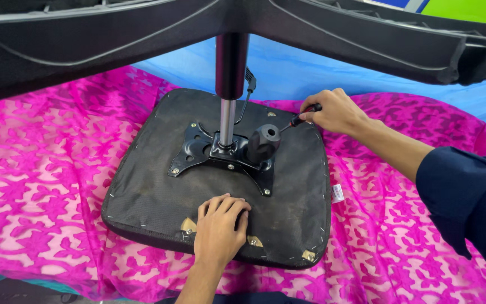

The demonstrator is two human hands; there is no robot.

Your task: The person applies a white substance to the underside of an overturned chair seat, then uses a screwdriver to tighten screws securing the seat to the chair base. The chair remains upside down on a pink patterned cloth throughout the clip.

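Note:
An upturned office chair seat point(142, 186) lies on a pink patterned cloth, its black underside facing up. A black metal mounting plate point(198, 152) is bolted at its middle, with a gas cylinder point(229, 107) rising from it and a black round knob point(262, 143) beside it. My left hand point(219, 228) rests flat on the seat's near edge, fingers apart, holding nothing. My right hand point(336, 111) grips a screwdriver point(302, 118) with a black and red handle, its tip pointing toward the knob and plate.
The chair's black star base legs point(367, 39) spread across the top of the view. The pink cloth point(40, 169) covers the surface all round, with a blue sheet point(310, 73) behind. A white tag point(337, 193) hangs at the seat's right edge.

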